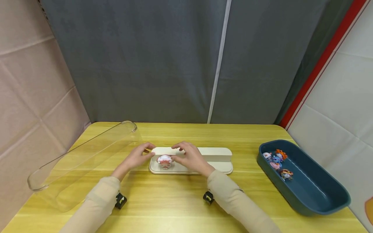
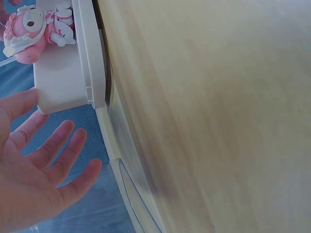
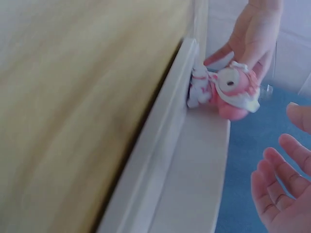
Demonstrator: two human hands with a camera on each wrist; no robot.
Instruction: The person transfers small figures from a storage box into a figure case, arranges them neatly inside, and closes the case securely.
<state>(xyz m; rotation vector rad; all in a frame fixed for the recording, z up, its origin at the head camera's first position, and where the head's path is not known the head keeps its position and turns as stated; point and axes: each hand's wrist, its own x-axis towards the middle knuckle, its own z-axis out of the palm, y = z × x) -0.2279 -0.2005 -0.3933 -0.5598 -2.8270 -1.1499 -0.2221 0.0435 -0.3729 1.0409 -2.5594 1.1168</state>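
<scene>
The pink toy (image 1: 164, 161) stands on the low front step of the white stand (image 1: 215, 167), near its left end. It looks small, light and hard, maybe easy to tip, so its big round head seems best to grab. The left hand (image 1: 137, 157) and right hand (image 1: 189, 157) sit just beside it, fingers loose, holding nothing. The table (image 1: 175, 200) has room in front.
</scene>
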